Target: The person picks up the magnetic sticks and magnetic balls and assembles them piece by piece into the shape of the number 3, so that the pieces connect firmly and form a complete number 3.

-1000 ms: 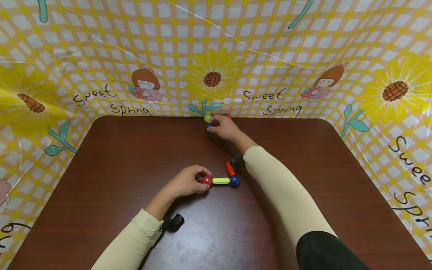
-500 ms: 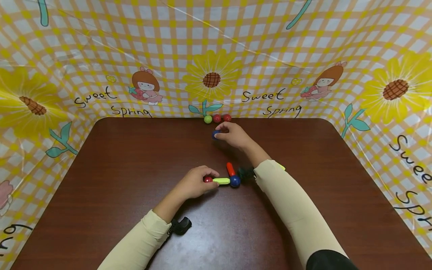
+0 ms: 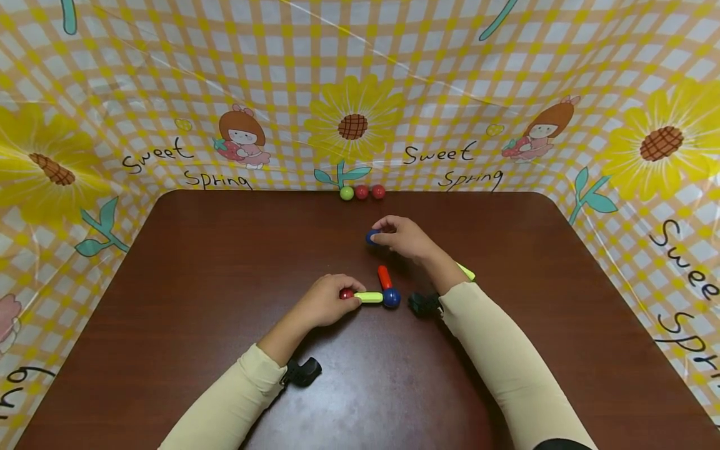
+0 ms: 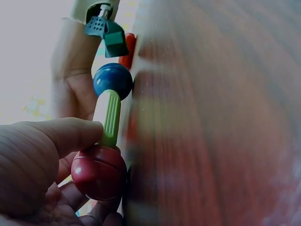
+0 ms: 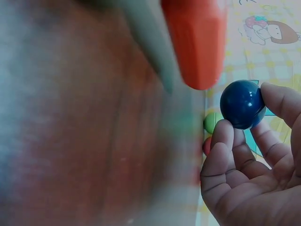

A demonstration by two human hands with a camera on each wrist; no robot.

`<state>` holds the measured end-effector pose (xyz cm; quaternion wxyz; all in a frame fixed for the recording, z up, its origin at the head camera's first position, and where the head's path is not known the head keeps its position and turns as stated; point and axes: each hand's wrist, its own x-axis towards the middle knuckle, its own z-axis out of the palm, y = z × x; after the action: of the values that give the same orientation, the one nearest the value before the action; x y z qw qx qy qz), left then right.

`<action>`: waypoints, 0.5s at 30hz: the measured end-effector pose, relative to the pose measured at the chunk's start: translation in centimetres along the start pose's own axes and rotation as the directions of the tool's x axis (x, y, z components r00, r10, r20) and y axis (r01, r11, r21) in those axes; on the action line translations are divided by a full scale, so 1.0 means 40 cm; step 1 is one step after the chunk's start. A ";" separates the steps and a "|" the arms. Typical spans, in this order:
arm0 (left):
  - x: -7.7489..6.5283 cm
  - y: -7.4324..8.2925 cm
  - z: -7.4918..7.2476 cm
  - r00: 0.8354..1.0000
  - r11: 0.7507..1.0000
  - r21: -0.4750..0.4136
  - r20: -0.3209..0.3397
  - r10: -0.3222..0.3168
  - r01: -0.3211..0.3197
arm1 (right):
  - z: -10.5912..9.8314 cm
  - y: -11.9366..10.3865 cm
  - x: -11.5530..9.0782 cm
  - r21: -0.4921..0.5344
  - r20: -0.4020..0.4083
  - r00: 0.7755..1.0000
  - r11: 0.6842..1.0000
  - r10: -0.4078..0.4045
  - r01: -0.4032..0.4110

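On the brown table lies a joined piece of balls and sticks: a red ball (image 4: 99,172), a yellow-green stick (image 3: 369,297), a blue ball (image 3: 391,298) and a red stick (image 3: 384,277) angled toward the back. My left hand (image 3: 323,303) pinches its left end, thumb on the yellow-green stick beside the red ball, fingers curled behind. Beyond the red stick, my right hand (image 3: 407,239) holds a separate blue ball (image 5: 241,104) between thumb and fingertips, apart from the joined piece.
Along the table's back edge stand a green ball (image 3: 347,193) and two red balls, one in the middle (image 3: 362,192) and one at the right (image 3: 378,192). Another yellow-green stick (image 3: 465,272) is partly hidden by my right forearm. Patterned cloth (image 3: 450,112) surrounds the table's back and sides.
My right hand has drawn the loose blue ball from the back edge toward the joined piece. My left hand has shifted slightly right, its thumb moving from the red ball onto the stick.
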<state>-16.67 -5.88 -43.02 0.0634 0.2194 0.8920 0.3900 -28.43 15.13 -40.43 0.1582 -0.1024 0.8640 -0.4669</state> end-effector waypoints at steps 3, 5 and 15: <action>0.000 0.000 0.001 1.000 1.000 -0.001 0.003 0.003 -0.003 | -0.001 0.008 -0.011 0.005 0.015 1.000 1.000 0.020 -0.020; 0.000 0.000 0.001 1.000 1.000 -0.002 0.002 0.007 -0.007 | -0.002 0.014 -0.016 0.013 0.021 0.999 1.000 0.027 -0.027; -0.001 0.003 0.000 1.000 1.000 -0.009 0.000 0.006 -0.006 | -0.007 0.026 -0.043 0.029 0.040 0.997 0.997 0.064 -0.065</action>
<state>-16.58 -5.83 -42.95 0.0630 0.2220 0.8897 0.3940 -26.96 16.49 -40.85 0.1915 -0.0813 0.8565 -0.4724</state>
